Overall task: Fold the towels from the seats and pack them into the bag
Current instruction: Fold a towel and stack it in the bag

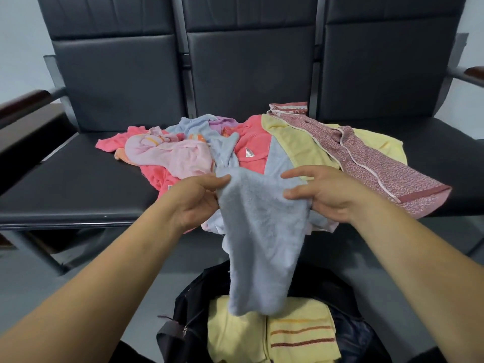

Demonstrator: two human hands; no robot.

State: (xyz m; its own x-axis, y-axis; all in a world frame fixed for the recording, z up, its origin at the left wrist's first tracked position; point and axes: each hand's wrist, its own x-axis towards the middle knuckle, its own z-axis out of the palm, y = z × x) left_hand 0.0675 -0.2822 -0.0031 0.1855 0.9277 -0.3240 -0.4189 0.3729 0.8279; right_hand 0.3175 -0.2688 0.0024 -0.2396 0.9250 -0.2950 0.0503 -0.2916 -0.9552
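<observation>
A light blue towel (259,239) hangs between my hands in front of the seats, its lower end drooping over the bag. My left hand (195,203) pinches its upper left edge. My right hand (322,197) holds its upper right side, with the index finger and thumb stretched out. Behind lies a heap of unfolded towels on the black seats: pink (180,155), coral (255,145), yellow (296,142) and a dark red patterned one (377,163). Below, an open black bag (193,320) holds folded yellow towels (272,334), one with brown stripes.
The row of black padded seats (78,179) has tall backrests behind the pile. Wooden-topped armrests stick out at the left (23,100) and right (474,72). The grey floor (131,292) shows around the bag.
</observation>
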